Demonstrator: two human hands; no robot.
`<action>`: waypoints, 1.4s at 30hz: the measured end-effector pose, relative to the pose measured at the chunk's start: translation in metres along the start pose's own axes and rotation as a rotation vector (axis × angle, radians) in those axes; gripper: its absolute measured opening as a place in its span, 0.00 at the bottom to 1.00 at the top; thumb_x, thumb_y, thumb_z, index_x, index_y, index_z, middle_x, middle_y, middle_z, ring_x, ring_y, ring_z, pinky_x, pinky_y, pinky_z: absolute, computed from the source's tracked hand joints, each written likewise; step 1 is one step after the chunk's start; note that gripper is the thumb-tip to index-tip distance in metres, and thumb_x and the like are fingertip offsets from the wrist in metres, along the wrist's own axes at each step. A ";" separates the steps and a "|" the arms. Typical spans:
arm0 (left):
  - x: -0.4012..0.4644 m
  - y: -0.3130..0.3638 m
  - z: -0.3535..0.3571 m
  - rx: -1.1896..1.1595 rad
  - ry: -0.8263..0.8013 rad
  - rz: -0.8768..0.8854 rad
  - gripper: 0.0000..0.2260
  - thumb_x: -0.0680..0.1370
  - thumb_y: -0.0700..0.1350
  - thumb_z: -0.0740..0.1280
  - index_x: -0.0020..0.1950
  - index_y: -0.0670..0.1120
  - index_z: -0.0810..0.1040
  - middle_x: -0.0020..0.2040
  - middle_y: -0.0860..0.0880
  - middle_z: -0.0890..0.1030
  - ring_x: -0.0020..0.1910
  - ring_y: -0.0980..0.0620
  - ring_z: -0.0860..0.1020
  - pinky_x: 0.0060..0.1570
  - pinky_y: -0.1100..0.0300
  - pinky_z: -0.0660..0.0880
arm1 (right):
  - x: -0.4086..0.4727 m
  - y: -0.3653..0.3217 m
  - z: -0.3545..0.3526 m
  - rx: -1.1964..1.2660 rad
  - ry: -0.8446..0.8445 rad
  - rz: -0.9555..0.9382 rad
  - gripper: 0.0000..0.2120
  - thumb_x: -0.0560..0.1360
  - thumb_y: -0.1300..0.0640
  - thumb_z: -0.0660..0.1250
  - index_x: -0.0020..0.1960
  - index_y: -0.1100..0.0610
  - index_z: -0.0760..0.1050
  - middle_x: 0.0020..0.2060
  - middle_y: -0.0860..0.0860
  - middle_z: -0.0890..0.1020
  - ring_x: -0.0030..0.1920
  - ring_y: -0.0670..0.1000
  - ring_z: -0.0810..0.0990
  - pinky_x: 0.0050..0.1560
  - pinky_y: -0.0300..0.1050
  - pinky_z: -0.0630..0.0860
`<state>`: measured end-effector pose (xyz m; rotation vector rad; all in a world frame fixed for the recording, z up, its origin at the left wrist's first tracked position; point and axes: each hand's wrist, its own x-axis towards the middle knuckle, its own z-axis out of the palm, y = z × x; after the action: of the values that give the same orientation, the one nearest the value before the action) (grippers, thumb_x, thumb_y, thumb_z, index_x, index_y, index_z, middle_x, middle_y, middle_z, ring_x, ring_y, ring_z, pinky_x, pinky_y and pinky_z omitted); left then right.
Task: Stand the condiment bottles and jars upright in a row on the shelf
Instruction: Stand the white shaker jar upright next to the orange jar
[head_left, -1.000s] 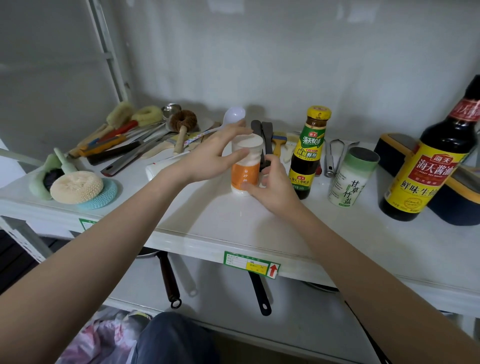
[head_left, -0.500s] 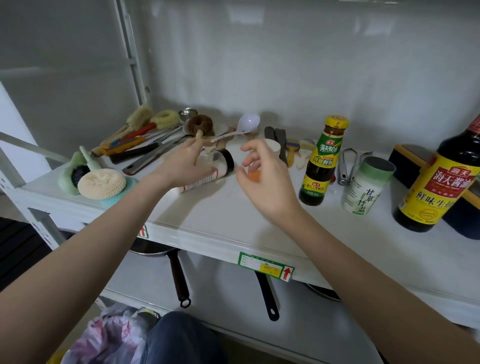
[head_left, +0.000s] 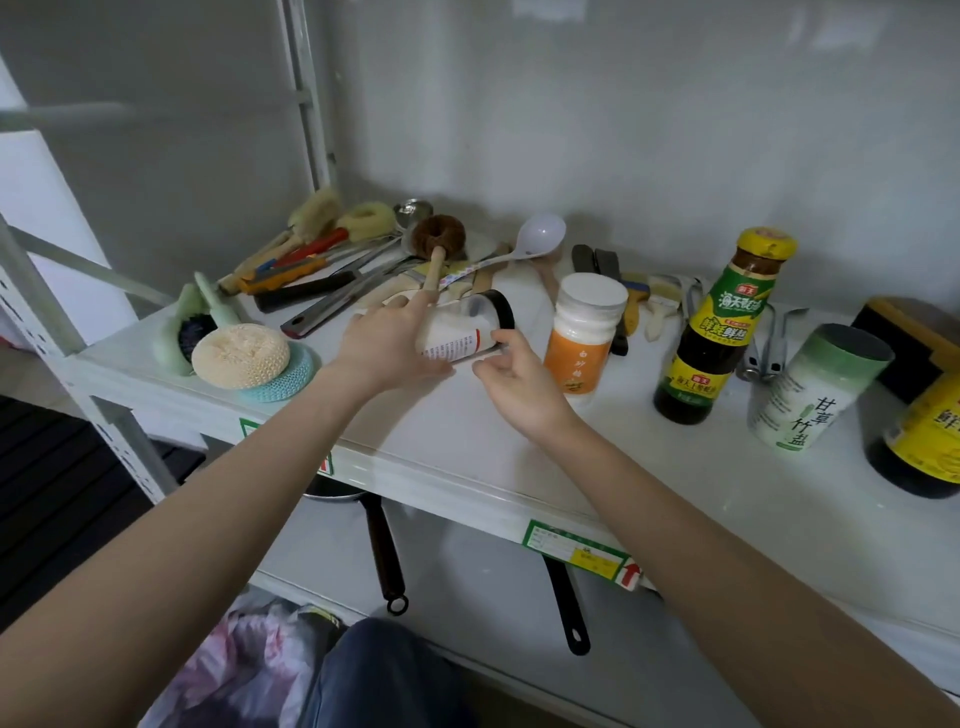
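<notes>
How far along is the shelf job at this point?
Done: orange-label jar, yellow-cap bottle, green-lid canister and big soy bottle stand upright in a rough row. In hand: black-lidded jar lies on its side, left hand gripping it, right hand at its lid end. Remaining: stand it up beside the orange-label jar.

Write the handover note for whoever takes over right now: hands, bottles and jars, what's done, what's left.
Left hand grips the black-lidded jar, which is on its side at the shelf.
Right hand is at the jar's lid end with its fingers curled; whether it grips is unclear.
Done: orange-labelled jar, yellow-capped bottle, green-topped canister and large dark bottle (cut off by the frame edge) stand upright in a row.
Left: stand the black-lidded jar upright, probably beside the orange-labelled jar.
</notes>
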<state>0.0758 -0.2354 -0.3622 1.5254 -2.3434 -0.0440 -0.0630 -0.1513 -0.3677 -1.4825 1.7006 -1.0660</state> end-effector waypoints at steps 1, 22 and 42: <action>0.001 -0.001 0.001 -0.007 0.017 0.003 0.40 0.66 0.60 0.72 0.73 0.52 0.59 0.64 0.43 0.75 0.62 0.40 0.74 0.58 0.47 0.73 | 0.003 0.002 0.002 0.002 0.001 0.010 0.24 0.77 0.54 0.59 0.71 0.55 0.60 0.62 0.57 0.76 0.54 0.52 0.75 0.50 0.40 0.66; -0.020 0.006 0.002 -0.960 -0.179 -0.008 0.21 0.76 0.55 0.64 0.66 0.53 0.62 0.60 0.50 0.79 0.56 0.54 0.79 0.59 0.53 0.75 | 0.018 0.002 0.004 0.327 0.034 -0.126 0.24 0.78 0.55 0.60 0.71 0.54 0.57 0.62 0.58 0.78 0.56 0.52 0.80 0.53 0.38 0.77; -0.007 0.009 -0.036 -0.860 0.068 0.105 0.33 0.73 0.56 0.68 0.74 0.54 0.57 0.69 0.50 0.65 0.65 0.56 0.68 0.64 0.60 0.66 | 0.025 0.012 0.003 0.093 0.002 -0.160 0.37 0.66 0.63 0.74 0.70 0.55 0.59 0.63 0.55 0.75 0.63 0.53 0.75 0.65 0.53 0.73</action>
<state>0.0813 -0.2196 -0.3283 0.9433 -1.9262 -0.8355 -0.0696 -0.1761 -0.3783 -1.5786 1.5330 -1.2134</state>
